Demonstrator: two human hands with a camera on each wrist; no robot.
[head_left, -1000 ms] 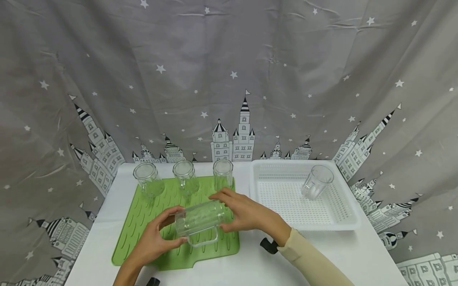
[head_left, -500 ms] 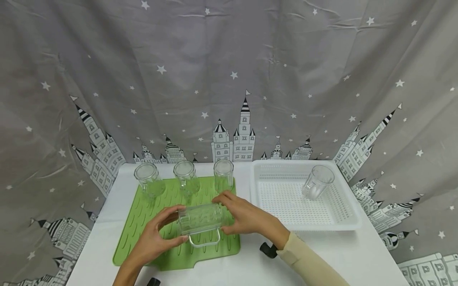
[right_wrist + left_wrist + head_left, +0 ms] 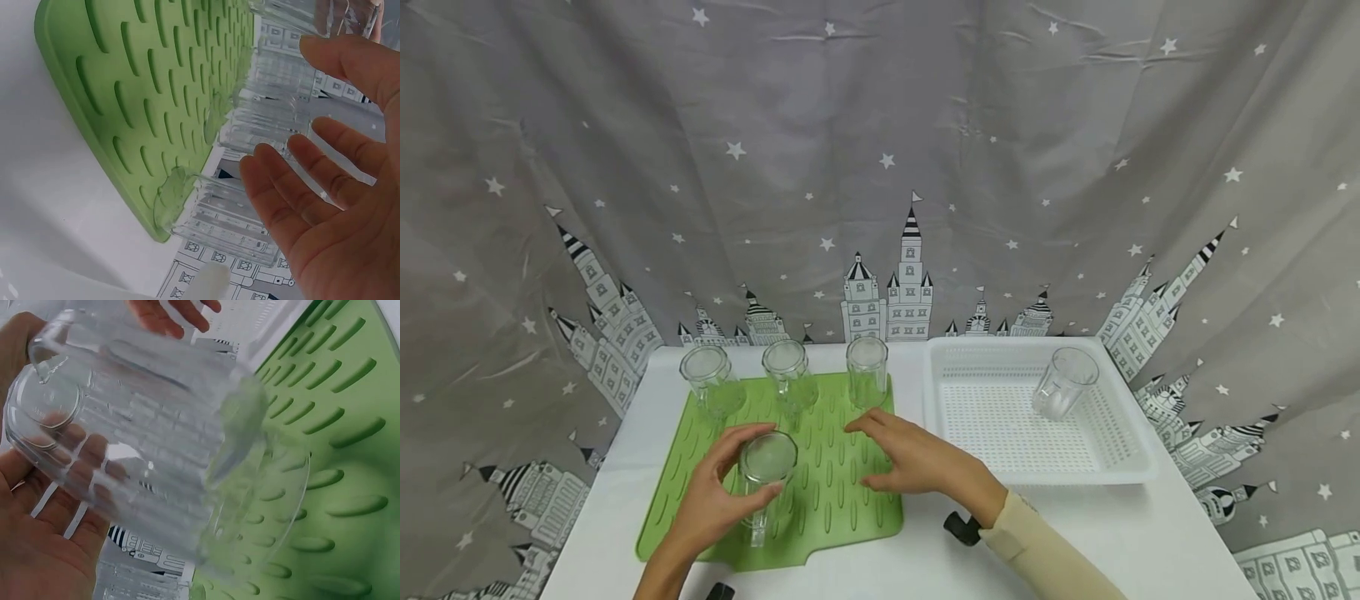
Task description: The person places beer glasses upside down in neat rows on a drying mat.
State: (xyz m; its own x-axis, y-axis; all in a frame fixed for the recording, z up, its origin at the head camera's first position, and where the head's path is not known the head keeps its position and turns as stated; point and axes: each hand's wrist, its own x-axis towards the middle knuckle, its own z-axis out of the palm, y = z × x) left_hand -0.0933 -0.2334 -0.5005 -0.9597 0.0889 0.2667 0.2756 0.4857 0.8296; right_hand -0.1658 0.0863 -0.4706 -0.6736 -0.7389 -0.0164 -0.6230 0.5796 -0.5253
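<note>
A clear glass mug (image 3: 767,461) is in my left hand (image 3: 711,492), thumb on one side and fingers on the other. It is base up above the front left of the green drying mat (image 3: 842,500), its handle towards me. In the left wrist view the mug's mouth (image 3: 250,487) faces the mat; whether it touches cannot be told. To the right my right hand (image 3: 917,454) hovers with spread fingers, apart from the mug and holding nothing. Three more glass mugs, at left (image 3: 711,379), middle (image 3: 788,375) and right (image 3: 867,371), stand along the mat's back edge.
A white perforated plastic basket (image 3: 1037,475) stands right of the mat, with one glass mug (image 3: 1063,383) leaning inside it. Behind the white table (image 3: 925,558) hangs a grey curtain (image 3: 775,208) printed with stars and castles.
The held mug was lying sideways between both hands; now it is turned base up in the left hand alone. My right hand has let go of it and stays near its former spot.
</note>
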